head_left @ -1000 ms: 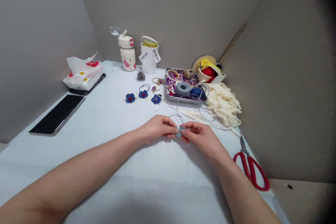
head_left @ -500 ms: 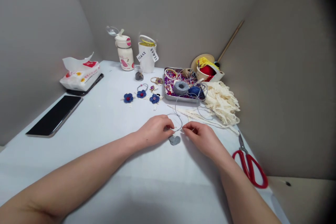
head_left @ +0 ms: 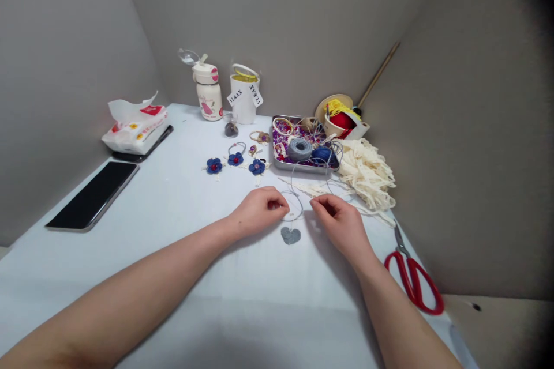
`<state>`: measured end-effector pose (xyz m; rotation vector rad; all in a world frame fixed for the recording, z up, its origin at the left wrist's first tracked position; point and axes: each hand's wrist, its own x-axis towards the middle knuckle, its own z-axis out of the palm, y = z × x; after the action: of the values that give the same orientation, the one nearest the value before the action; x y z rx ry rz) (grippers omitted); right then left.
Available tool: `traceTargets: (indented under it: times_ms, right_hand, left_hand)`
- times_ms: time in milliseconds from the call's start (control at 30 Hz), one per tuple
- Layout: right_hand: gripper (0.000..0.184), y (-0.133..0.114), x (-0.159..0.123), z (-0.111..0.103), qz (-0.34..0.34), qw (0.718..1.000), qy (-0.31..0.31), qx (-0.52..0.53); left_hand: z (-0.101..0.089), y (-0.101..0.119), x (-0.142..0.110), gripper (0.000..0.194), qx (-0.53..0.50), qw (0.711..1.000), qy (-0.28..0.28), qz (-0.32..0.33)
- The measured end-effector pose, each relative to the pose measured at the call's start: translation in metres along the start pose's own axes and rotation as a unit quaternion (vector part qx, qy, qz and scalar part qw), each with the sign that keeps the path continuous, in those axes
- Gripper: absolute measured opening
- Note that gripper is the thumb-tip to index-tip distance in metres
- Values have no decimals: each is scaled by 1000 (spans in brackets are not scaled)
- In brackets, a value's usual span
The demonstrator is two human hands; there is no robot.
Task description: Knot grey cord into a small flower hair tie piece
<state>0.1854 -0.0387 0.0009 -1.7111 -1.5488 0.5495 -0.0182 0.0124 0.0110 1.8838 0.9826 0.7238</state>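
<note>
At the middle of the table my left hand point(head_left: 263, 209) is pinched closed on a loop of thin grey cord point(head_left: 302, 208). Just below the loop lies a grey heart-shaped piece point(head_left: 290, 236) that looks like fabric. My right hand point(head_left: 340, 220) is a little to the right of the loop, thumb and forefinger pressed together. Whatever is between those fingertips is too small to make out. From the loop the cord runs back toward a grey cord spool point(head_left: 299, 150) in a metal tin point(head_left: 303, 166) of beads.
Blue fabric flowers point(head_left: 213, 166) lie left of the tin, cream lace point(head_left: 367, 176) right of it. Red-handled scissors point(head_left: 414, 282) rest at the right edge. A phone point(head_left: 93, 196) and a tissue pack point(head_left: 136, 130) are left; a bottle point(head_left: 209, 101) stands behind.
My right hand has moved slightly right, away from the loop. The left hand has drawn back a little from the grey heart, which now shows whole.
</note>
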Motion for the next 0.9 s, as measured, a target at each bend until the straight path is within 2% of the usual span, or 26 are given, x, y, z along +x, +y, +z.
traceTargets:
  times_ms: [67,133,233,400,467,533,633,700,767,900]
  right_hand:
    - [19,3,2,3,-18,999,29,-3]
    - [18,6,3,5,-38,998,51,-7]
    - [18,8,4,5,-60,996,62,-23]
    - [18,14,7,4,-69,993,85,-41]
    - [19,16,7,4,-68,993,84,-43]
    - [19,17,8,4,-63,994,78,-46]
    - [18,15,8,4,-58,995,54,-52]
    - [16,12,7,5,-66,996,29,-52]
    - [14,9,5,7,-86,995,0,-50]
    - [22,4,1,7,-138,986,-55,-77]
  left_hand:
    - [0,1,2,11,-59,992,99,-59]
    - [1,2,2,12,-131,972,175,-86]
    - [0,3,2,13,-209,944,238,-92]
    - [-5,5,4,15,-243,916,299,-116]
    - [-6,4,5,16,-230,920,287,-137]
    - [-8,0,5,16,-182,942,247,-138]
    - [-9,-9,6,13,-20,982,174,-72]
    - [-8,-15,7,15,106,982,151,-30]
    - [-6,-19,9,16,195,972,130,-18]
    - [2,-19,14,18,275,957,91,-3]
